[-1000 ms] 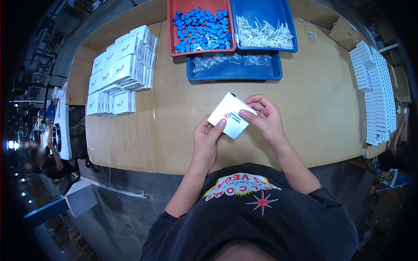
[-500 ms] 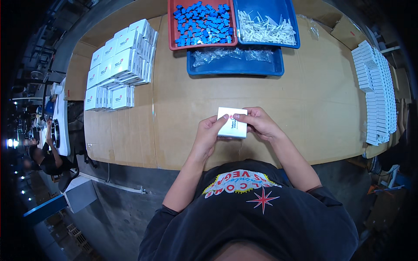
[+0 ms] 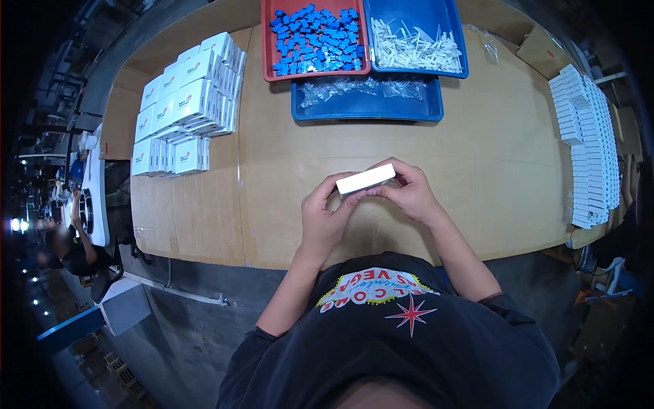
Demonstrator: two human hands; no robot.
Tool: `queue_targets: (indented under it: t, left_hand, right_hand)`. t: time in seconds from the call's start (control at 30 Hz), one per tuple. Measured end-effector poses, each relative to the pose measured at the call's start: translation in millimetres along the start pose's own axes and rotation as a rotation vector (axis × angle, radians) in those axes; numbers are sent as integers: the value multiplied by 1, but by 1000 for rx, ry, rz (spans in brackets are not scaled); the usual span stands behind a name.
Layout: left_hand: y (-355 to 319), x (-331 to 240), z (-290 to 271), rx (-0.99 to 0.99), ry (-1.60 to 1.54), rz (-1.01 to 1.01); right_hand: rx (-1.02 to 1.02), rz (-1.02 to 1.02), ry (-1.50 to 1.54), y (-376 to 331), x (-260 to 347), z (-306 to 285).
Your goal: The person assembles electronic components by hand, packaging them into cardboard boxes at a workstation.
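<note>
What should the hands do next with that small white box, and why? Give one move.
Probably set the small white box down with the stacked white boxes at the table's left. Both the left hand and right hand pinch it edge-on, it looks closed, and it seems to match the boxes in that pile.

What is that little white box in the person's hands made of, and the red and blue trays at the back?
The white box looks like thin matte cardboard: sharp folded edges, no shine. The red tray and blue trays look like moulded plastic: even colour, rounded rims, slight gloss. Both hands, left and right, hold the box.
</note>
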State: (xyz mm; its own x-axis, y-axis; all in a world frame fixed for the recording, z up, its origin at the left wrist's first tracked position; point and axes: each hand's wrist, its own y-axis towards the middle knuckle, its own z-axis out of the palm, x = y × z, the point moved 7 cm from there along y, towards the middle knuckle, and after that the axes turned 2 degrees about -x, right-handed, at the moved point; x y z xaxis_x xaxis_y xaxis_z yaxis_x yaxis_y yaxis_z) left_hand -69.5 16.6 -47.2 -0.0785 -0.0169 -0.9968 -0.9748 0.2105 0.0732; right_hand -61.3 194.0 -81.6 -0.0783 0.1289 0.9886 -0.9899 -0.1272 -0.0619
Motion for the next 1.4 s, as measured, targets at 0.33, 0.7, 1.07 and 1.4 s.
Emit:
queue_targets:
  t: [0.33,0.7,1.07,1.4]
  left_hand:
    - [1,-26,4,96,249,86]
    - [3,-10,1,110,-283,-223]
    - [-11,26,1,-88,-679,-333]
    - [-5,-9,-13,48,-290,-61]
  right_hand:
    - [-87,-82,-142,-16,1,-7]
    - [-65,-122,-29,-13,39,5]
    - [-99,6,11,-6,38,14]
    - [7,-173,131,-14,44,12]
